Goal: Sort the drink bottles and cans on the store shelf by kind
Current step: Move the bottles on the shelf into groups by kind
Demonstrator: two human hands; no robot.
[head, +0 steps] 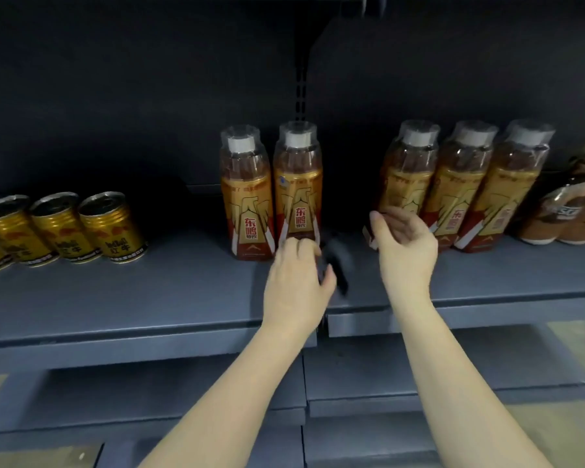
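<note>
Two gold-and-red drink bottles (245, 197) (298, 194) with clear overcaps stand side by side at the shelf's middle. Three more of the same kind (411, 163) (463, 177) (514, 184) stand to the right, past a gap. Several gold cans (110, 228) stand in a row at the left. My left hand (296, 282) rests at the foot of the second bottle, fingers curled and thumb apart, gripping nothing. My right hand (404, 244) hovers with spread fingers in front of the third bottle's lower half, holding nothing.
Brown bottles (568, 207) stand at the far right. A dark blurred patch (338, 265) lies on the grey shelf (149, 332) between my hands; I cannot tell what it is. Lower shelves jut out below. A slotted upright (301, 96) runs up the dark back wall.
</note>
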